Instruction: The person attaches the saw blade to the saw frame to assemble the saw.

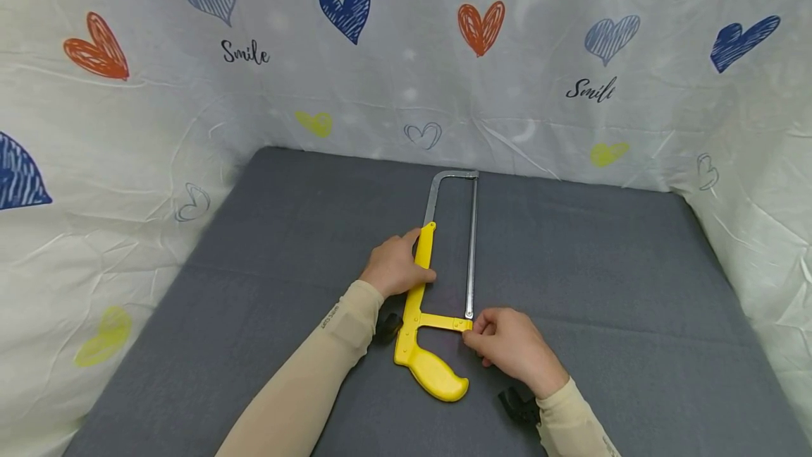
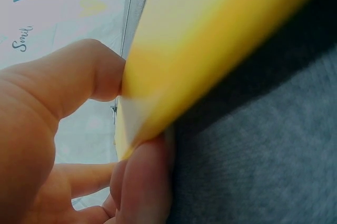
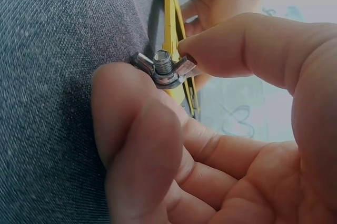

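Note:
A hacksaw lies on the grey cloth, its yellow handle (image 1: 439, 376) toward me and its silver bow (image 1: 433, 199) pointing away. The blade (image 1: 472, 252) runs along its right side. My left hand (image 1: 395, 265) holds the yellow frame (image 2: 195, 29) between thumb and fingers, above the handle. At the near end of the blade, my right hand (image 1: 507, 340) pinches a metal wing nut (image 3: 167, 79) between thumb and fingertips. A threaded bolt end (image 3: 163, 61) sticks out through the nut. From the head view the fingers hide the wing nut.
The grey cloth (image 1: 603, 266) covers the table on both sides of the saw. Behind it hangs a white curtain (image 1: 406, 90) printed with hearts. A dark strap part (image 1: 520, 406) sits by my right wrist.

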Available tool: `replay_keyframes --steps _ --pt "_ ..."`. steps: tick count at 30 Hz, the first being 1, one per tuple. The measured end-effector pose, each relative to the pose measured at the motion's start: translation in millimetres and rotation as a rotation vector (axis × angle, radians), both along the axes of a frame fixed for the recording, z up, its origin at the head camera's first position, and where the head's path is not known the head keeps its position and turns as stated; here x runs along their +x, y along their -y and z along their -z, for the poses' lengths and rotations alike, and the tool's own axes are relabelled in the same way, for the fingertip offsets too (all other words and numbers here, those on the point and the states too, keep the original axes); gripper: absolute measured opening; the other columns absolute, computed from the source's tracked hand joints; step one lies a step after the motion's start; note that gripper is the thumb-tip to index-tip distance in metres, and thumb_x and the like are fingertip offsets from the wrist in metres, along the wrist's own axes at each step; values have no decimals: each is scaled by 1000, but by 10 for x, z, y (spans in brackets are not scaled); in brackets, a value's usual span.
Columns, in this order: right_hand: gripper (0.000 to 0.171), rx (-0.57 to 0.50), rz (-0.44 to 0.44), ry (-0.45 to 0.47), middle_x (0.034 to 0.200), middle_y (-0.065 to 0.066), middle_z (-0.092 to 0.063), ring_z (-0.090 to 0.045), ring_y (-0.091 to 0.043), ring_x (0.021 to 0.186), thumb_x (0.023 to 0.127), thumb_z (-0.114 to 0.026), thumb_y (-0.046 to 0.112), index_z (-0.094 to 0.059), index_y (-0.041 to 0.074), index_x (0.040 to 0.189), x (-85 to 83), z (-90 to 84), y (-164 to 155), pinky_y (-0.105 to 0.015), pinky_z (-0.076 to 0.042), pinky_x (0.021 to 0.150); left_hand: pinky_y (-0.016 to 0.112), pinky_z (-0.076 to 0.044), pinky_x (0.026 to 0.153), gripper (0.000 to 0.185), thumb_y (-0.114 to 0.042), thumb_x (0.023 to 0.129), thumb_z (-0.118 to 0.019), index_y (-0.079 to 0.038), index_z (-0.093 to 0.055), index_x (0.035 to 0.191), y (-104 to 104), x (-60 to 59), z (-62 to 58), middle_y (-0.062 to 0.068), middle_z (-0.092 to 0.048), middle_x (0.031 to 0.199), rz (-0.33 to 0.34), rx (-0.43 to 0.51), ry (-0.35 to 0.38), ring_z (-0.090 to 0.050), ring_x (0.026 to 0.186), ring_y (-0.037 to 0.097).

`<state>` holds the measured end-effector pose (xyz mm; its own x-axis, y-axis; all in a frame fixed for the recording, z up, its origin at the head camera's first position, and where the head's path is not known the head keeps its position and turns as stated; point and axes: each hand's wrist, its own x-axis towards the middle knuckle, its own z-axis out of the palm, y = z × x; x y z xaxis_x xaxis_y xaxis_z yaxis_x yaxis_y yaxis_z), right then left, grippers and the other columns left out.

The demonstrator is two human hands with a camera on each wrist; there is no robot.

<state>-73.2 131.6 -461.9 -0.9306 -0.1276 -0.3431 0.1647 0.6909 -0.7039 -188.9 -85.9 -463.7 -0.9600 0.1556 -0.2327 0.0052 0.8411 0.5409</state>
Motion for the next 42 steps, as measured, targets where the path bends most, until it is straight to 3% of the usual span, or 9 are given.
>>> replay_keyframes --steps 11,23,42 --pt "11 -26 -31 -20 68 2 -68 -64 -16 59 93 -76 19 -73 15 83 -8 9 -31 -31 -46 54 48 -61 97 93 -35 89 -83 -15 -40 168 1 -5 6 20 -65 141 5 -4 -8 -66 107 32" --pt "16 -95 -83 -16 69 -1 -68 -66 -15 60 95 -78 20 -71 12 83 -37 36 -95 -32 -52 57 48 -61 98 92 -35 89 -83 -15 -41 168 7 6 9 19 -65 140 0 0 -10 -66 107 32" --pt "12 -127 -51 28 70 -2 -68 -66 -16 61 96 -77 18 -72 10 89 -40 41 -97 -33 -53 59 47 -61 97 92 -35 88 -83 -16 -42 168 1 -7 16 19 -66 139 9 -4 -13 -66 107 32"
